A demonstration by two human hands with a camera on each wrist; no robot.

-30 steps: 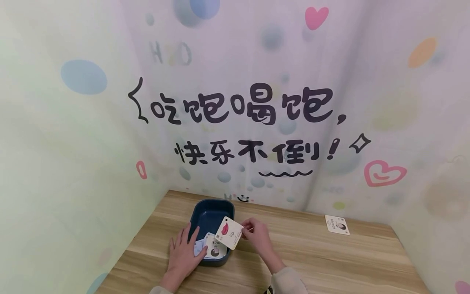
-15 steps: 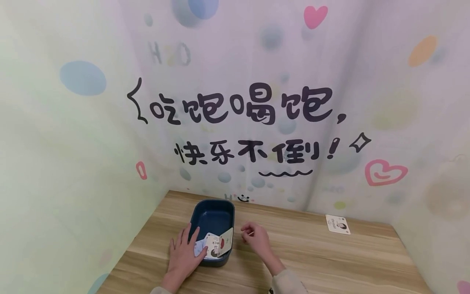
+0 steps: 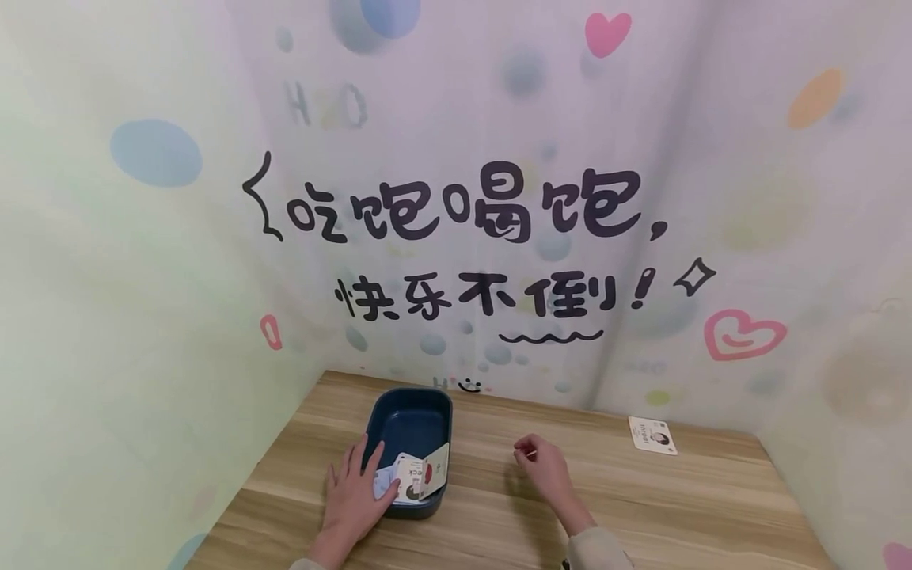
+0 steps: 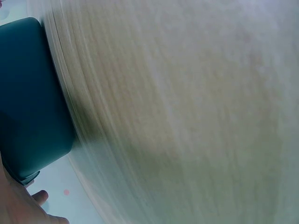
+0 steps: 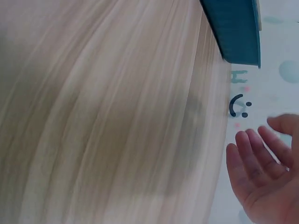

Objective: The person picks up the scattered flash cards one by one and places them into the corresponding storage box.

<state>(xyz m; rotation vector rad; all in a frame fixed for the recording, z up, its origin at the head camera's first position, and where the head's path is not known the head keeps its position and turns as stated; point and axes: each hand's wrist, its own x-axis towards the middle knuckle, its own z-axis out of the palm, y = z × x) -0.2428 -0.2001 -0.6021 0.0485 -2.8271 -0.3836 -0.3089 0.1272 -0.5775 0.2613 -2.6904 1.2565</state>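
A dark blue rectangular box (image 3: 409,402) stands on the table; its outer wall shows in the left wrist view. Several picture cards lie in its near end: a "neck" card (image 3: 408,469), a card with red lips (image 3: 437,469) leaning against the right wall, and a pale blue card (image 3: 382,480) at the left. My left hand (image 3: 353,487) rests over the box's left rim, fingers spread, thumb reaching over the cards. Above the table to the right of the box is my right hand (image 3: 547,467), fingers loosely bent and holding nothing; in the right wrist view the palm (image 5: 268,198) shows bare.
A "throat" card (image 3: 651,435) lies at the table's back right, near the wall. The wood-grain table (image 3: 677,507) meets a printed curtain (image 3: 463,119) with large black characters along its back edge.
My right hand has let go of the lip card, which has dropped into the box against its right wall. That hand has then moved right. My left hand has stayed put.
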